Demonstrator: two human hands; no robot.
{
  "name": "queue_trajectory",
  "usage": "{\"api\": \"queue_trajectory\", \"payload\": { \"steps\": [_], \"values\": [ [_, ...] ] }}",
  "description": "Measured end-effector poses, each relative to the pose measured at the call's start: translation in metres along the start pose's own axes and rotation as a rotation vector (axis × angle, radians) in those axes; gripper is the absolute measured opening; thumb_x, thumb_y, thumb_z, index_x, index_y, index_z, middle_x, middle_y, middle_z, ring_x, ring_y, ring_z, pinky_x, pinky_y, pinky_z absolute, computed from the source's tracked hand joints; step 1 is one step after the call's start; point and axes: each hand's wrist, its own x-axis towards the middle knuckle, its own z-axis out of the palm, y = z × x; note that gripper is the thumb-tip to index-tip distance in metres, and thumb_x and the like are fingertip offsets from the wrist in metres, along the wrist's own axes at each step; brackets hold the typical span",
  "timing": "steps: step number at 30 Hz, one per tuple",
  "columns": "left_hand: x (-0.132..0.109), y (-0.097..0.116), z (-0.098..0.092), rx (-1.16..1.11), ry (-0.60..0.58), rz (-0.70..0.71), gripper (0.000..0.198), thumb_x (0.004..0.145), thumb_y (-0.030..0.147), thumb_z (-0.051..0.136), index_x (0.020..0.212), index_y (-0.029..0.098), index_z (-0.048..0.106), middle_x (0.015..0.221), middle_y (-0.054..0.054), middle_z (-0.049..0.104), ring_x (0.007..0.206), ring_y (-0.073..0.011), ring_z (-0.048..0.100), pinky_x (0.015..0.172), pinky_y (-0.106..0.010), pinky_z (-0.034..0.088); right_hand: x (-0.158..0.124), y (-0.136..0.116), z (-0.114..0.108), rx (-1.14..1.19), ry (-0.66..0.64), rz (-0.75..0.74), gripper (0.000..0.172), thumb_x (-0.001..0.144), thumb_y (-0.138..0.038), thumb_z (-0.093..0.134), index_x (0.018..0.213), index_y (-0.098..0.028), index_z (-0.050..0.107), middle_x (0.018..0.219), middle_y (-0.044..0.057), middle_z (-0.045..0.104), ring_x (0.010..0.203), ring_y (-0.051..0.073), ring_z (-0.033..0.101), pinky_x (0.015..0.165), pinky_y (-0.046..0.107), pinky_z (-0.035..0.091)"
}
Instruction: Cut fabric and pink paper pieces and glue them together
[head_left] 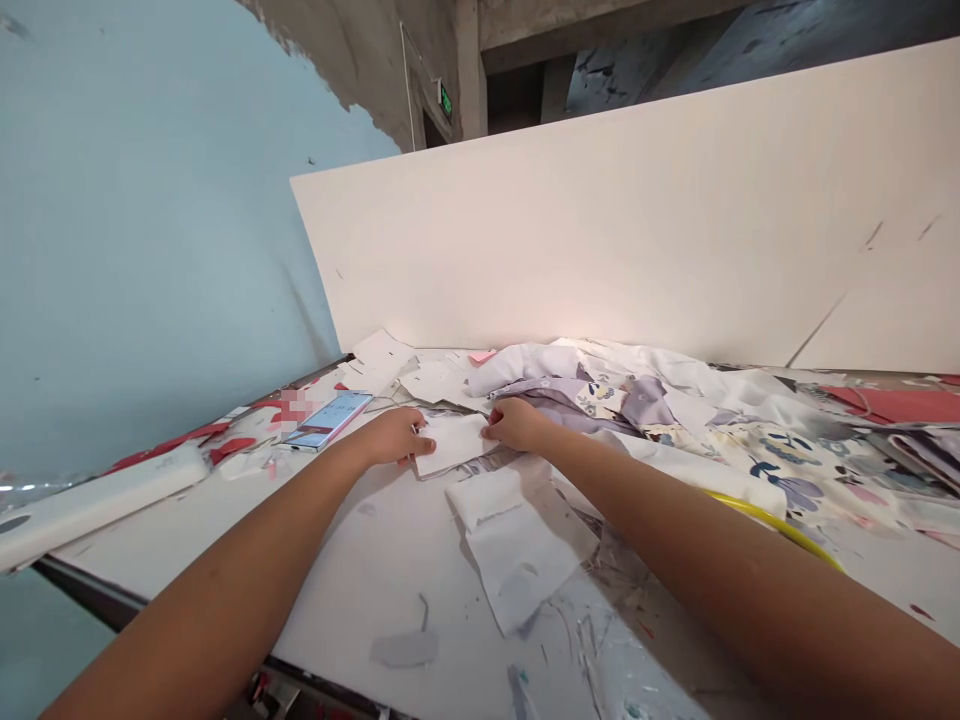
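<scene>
Both my arms reach out over a white worktable (360,580). My left hand (397,436) and my right hand (513,424) each pinch an edge of a small white fabric piece (453,442) that lies flat on the table between them. Their fingers are closed on its left and right sides. A pile of floral printed fabric (675,400) lies just right of my right hand. Nearer to me lie more white fabric pieces (510,545).
A smartphone (330,420) lies left of my left hand. Red scraps (225,445) and a white roll (97,500) sit along the table's left edge. A large white board (637,220) stands at the back. A yellow strip (772,520) runs by my right forearm. Paper sheets (390,365) are heaped behind.
</scene>
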Motion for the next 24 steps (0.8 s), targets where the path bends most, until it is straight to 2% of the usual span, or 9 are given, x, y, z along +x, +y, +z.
{"api": "queue_trajectory", "payload": {
  "steps": [10, 17, 20, 24],
  "values": [
    [-0.002, 0.0, 0.004, 0.035, -0.03, -0.017, 0.026, 0.062, 0.045, 0.052, 0.073, 0.023, 0.048, 0.054, 0.002, 0.06, 0.052, -0.0161, 0.052, 0.048, -0.025, 0.031, 0.004, 0.001, 0.009, -0.085, -0.021, 0.01, 0.028, 0.085, -0.029, 0.048, 0.109, -0.016, 0.051, 0.11, 0.007, 0.053, 0.091, 0.018, 0.055, 0.077, 0.037, 0.047],
    [-0.001, 0.0, 0.003, 0.075, -0.05, -0.03, 0.033, 0.062, 0.051, 0.05, 0.078, 0.022, 0.051, 0.063, 0.0, 0.063, 0.06, -0.0173, 0.055, 0.051, -0.025, 0.033, 0.005, 0.0, 0.006, -0.122, -0.01, 0.058, 0.028, 0.085, -0.029, 0.047, 0.109, -0.016, 0.051, 0.11, 0.007, 0.053, 0.091, 0.017, 0.055, 0.077, 0.037, 0.047],
    [0.001, -0.004, -0.001, 0.103, -0.051, -0.062, 0.042, 0.059, 0.057, 0.05, 0.083, 0.022, 0.054, 0.078, -0.003, 0.065, 0.071, -0.0208, 0.057, 0.055, -0.026, 0.035, 0.003, -0.004, 0.004, -0.152, -0.005, 0.123, 0.03, 0.084, -0.03, 0.048, 0.111, -0.015, 0.05, 0.11, 0.007, 0.053, 0.092, 0.018, 0.055, 0.076, 0.038, 0.047],
    [0.001, -0.007, -0.004, 0.117, -0.054, -0.097, 0.059, 0.048, 0.06, 0.057, 0.094, 0.023, 0.055, 0.102, -0.007, 0.06, 0.083, -0.0247, 0.057, 0.057, -0.026, 0.038, -0.005, -0.018, 0.0, -0.194, -0.051, 0.193, 0.03, 0.084, -0.03, 0.049, 0.11, -0.015, 0.05, 0.109, 0.007, 0.053, 0.091, 0.018, 0.055, 0.076, 0.038, 0.047]
  ]
}}
